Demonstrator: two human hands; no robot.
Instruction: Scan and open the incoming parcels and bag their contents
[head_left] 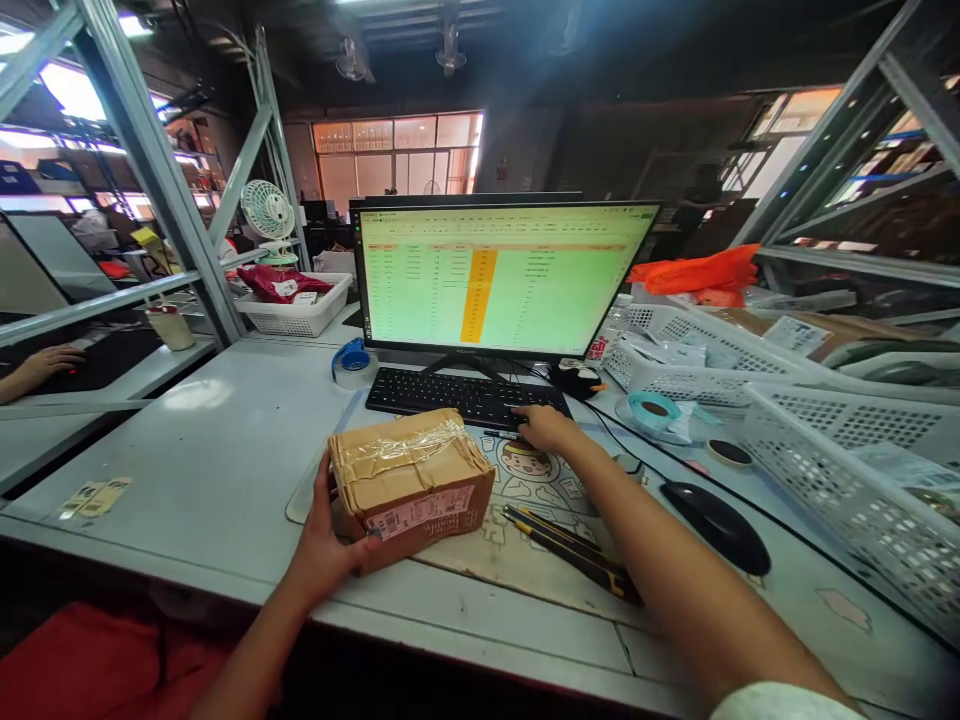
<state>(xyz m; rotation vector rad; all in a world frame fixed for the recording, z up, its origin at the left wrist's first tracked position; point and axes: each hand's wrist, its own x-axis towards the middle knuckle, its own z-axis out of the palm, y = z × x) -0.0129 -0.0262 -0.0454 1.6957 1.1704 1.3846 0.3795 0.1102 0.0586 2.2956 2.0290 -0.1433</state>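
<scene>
A taped brown cardboard box (420, 470) with a label on its front side rests near the desk's front edge. My left hand (330, 540) holds its left end, thumb on the front and fingers along the side. Behind the box lies a black keyboard (442, 398), below a monitor (495, 280) that shows a spreadsheet with an orange column. My right hand (544, 428) is over the keyboard's right part, a finger reaching down to the keys and the other fingers bent; nothing shows in it. Yellow-and-black cutters (574, 550) lie on the mat under my right forearm.
A black mouse (716, 525), teal tape roll (652, 408) and white baskets (862, 450) are on the right. Blue tape (354, 362) and another basket (300, 310) stand at the back left. Another person's hand (49, 365) is at the far-left desk.
</scene>
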